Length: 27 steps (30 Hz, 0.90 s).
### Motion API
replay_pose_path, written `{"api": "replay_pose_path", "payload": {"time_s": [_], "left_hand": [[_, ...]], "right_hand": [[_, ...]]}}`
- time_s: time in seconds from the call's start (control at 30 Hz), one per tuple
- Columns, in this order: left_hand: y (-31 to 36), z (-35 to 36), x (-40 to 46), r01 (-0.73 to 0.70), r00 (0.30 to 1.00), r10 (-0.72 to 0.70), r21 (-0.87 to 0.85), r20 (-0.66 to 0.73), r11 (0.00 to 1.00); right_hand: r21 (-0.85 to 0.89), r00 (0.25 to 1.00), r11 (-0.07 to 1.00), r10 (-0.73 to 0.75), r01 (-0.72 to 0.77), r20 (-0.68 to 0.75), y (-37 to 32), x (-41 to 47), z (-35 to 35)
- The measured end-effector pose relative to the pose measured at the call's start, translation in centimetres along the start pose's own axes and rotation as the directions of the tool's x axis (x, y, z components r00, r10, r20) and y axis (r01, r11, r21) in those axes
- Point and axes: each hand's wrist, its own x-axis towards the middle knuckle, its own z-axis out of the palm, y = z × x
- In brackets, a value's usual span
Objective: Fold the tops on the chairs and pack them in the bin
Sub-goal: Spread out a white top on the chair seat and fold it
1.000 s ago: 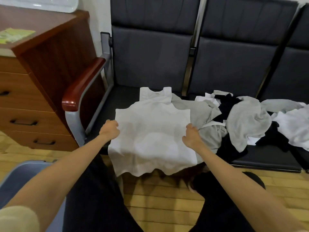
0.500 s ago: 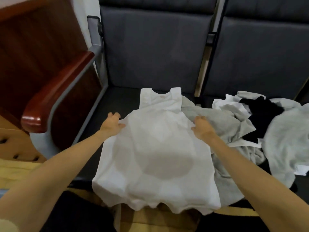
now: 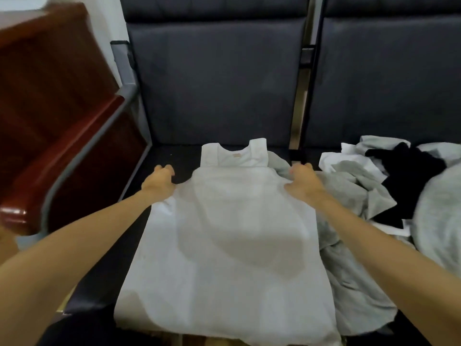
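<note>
Dark padded chair seat under me, white sleeveless cotton top now laid flat with straps at twelve o'clock, my left hand and right hand pinching its sides, having slid up toward the armholes, ready to fold.

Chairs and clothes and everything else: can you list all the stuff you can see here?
white top: one, white, spread flat on the left chair seat, hem hanging over the front edge
grey top: one, grey, crumpled, partly under the white top's right side
clothes pile: several, white, grey and black, heaped on the right chair seat
chairs: two in view, dark grey, joined side by side
armrest: one, reddish-brown wood, left of the chairs
left hand: one, at the white top's left edge, fingers curled; grip unclear
right hand: one, at the white top's right edge, over the grey top; grip unclear
</note>
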Motion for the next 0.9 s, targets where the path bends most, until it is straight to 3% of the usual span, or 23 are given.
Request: {"api": "replay_pose_path", "payload": {"time_s": [0.1, 0.23, 0.47, 0.6, 0.7, 0.8, 0.9], "left_hand": [[2.2, -1.5, 2.8, -0.145, 0.986, 0.138, -0.072, -0.093, 0.987], [5.8, -3.2, 7.3, -0.297, 0.950, 0.283, -0.096, -0.132, 0.950], [7.2, 0.1, 13.1, -0.304, 0.945, 0.285, -0.102, -0.160, 0.947], [7.4, 1.5, 15.2, -0.316, 0.938, 0.303, -0.059, -0.167, 0.947], [7.6, 1.7, 16.0, -0.307, 0.949, 0.298, -0.085, -0.107, 0.948], [7.6, 1.3, 16.2, -0.326, 0.945, 0.322, -0.114, -0.051, 0.939], [7.9, 0.3, 15.8, -0.382, 0.915, 0.365, -0.077, -0.172, 0.921]], "right_hand": [[0.057, 0.992, 0.995, -0.072, 0.078, -0.102, -2.2, 2.3, -1.0], [0.094, 0.976, 0.975, -0.194, 0.203, -0.103, -4.3, 7.3, -1.3], [0.218, 0.974, 0.968, -0.078, 0.125, -0.211, -5.0, 14.5, 2.1], [0.079, 0.938, 0.988, -0.099, 0.132, -0.332, -5.1, 16.3, 3.6], [0.018, 0.948, 0.994, -0.097, 0.107, -0.303, -5.4, 16.6, 4.5], [-0.173, 0.950, 0.979, -0.154, 0.109, -0.272, -6.0, 16.6, 5.1], [-0.318, 0.940, 0.935, -0.238, 0.154, -0.244, -7.1, 16.7, 4.5]]}}
